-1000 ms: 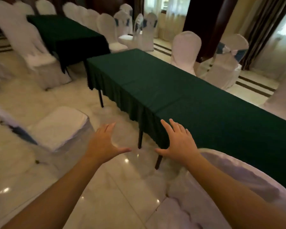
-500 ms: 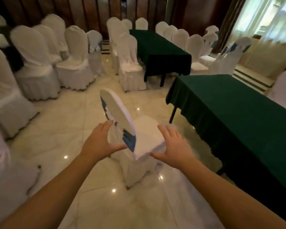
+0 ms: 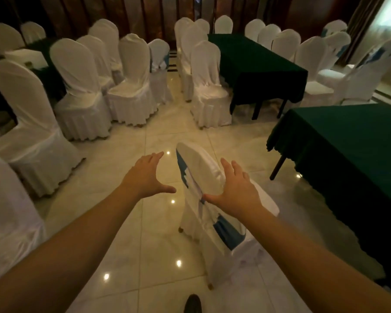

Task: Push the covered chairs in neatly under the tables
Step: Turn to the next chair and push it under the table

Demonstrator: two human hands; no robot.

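Nearing the chair back, both hands closer.

I see both of my bare arms reaching out in front of me, long and nearly straight. My left hand is wide open, palm turned inward, fingers spread and pointing forward, thumb sticking out to the side. It holds nothing. My right hand is open too, fingers fanned out and thumb pointing in toward my left hand. The tip of my dark shoe shows at the bottom.
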